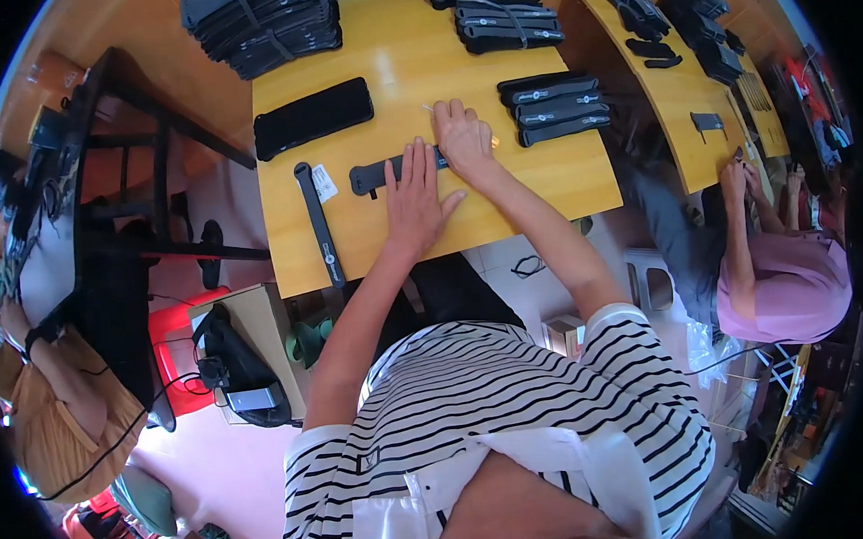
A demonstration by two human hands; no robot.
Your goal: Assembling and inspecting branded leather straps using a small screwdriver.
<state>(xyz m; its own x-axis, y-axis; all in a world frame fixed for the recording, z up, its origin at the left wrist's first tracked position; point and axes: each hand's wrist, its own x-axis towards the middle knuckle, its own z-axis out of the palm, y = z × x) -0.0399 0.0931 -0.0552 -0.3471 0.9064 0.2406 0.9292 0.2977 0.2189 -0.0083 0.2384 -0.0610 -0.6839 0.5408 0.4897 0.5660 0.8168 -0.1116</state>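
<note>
A dark grey strap (pixel 370 178) lies across the middle of the yellow table (pixel 488 233), with a small black tab at its lower edge. My left hand (pixel 415 201) rests flat on it, fingers stretched out and pressing it down. My right hand (pixel 464 143) is curled at the strap's right part, which it mostly hides. A thin pale tip pokes out beside its fingers and a bit of orange shows at its other side; what it grips I cannot make out. Left of my hands lie another long dark strap (pixel 318 226) and a white paper label (pixel 325 184).
A black padded stack (pixel 314 118) lies at the table's left. Bundled black straps (pixel 262 26) are piled at the far left, more bundles (pixel 507 23) at the far right, and a strap stack (pixel 554 107) at the right. People work at tables on both sides.
</note>
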